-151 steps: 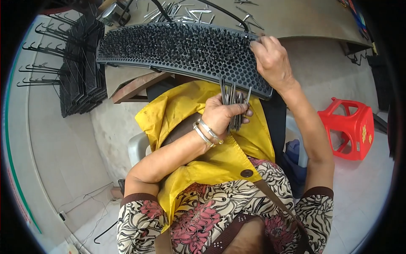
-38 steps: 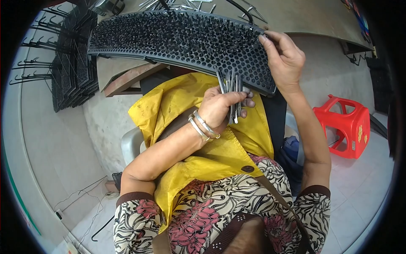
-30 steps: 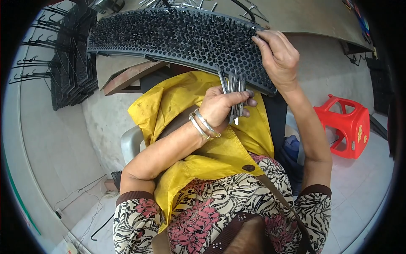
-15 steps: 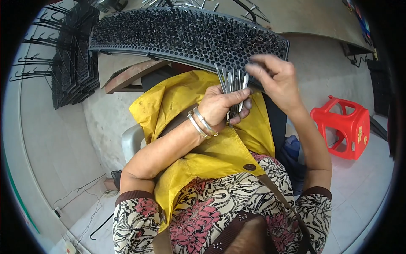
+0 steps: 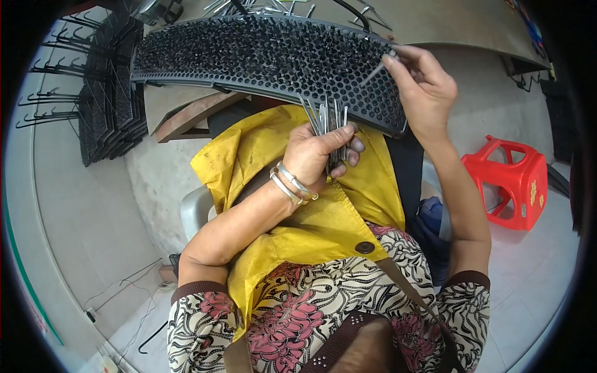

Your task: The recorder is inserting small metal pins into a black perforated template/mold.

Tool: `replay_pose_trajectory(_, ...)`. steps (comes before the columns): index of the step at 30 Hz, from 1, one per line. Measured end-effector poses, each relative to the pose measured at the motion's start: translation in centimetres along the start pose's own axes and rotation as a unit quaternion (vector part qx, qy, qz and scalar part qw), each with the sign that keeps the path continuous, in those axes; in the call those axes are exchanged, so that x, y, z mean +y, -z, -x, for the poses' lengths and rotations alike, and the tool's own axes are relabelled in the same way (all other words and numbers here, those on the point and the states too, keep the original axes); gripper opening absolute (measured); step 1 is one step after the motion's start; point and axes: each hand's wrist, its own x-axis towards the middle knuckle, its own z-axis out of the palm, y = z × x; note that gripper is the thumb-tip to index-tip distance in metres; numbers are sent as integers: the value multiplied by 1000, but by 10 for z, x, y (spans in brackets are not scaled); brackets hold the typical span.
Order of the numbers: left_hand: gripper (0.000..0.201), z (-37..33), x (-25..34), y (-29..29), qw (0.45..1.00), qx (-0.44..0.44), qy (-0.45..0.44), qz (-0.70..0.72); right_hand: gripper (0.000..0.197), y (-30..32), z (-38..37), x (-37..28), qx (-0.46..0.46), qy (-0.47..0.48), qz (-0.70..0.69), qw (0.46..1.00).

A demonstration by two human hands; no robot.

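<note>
My left hand (image 5: 314, 149) is closed round a bunch of slim silvery metal strips (image 5: 324, 118), held over my lap with their ends fanning upward. My right hand (image 5: 428, 87) pinches one such metal strip (image 5: 372, 76) between thumb and fingers; it slants over the right end of the long black perforated rack (image 5: 373, 102). Whether the strip touches the rack I cannot tell. Dark, narrow pieces (image 5: 249, 50) stand crowded in the rack's holes, while the holes along its near and right part show bare.
The rack rests on a table (image 5: 435, 25), where loose metal strips (image 5: 224, 7) lie behind it. More black racks with hooked wires (image 5: 112, 93) are stacked at the left. A red plastic stool (image 5: 528, 186) stands at the right. A yellow apron (image 5: 242, 143) covers my lap.
My right hand has moved away from the bunch, up and to the right, and now shows a metal strip in its fingers. The left hand has shifted slightly left with the bunch.
</note>
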Motion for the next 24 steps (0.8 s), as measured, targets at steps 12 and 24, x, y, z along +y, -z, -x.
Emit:
replay_pose_trajectory(12,8,2,-5,3,1000,-19,1,18,13,-25,-2,16,-133,369,297,871)
replay_pose_trajectory(24,12,3,-3,3,999,-33,-3,12,10,9,28,-12,-181,-144,-118,966)
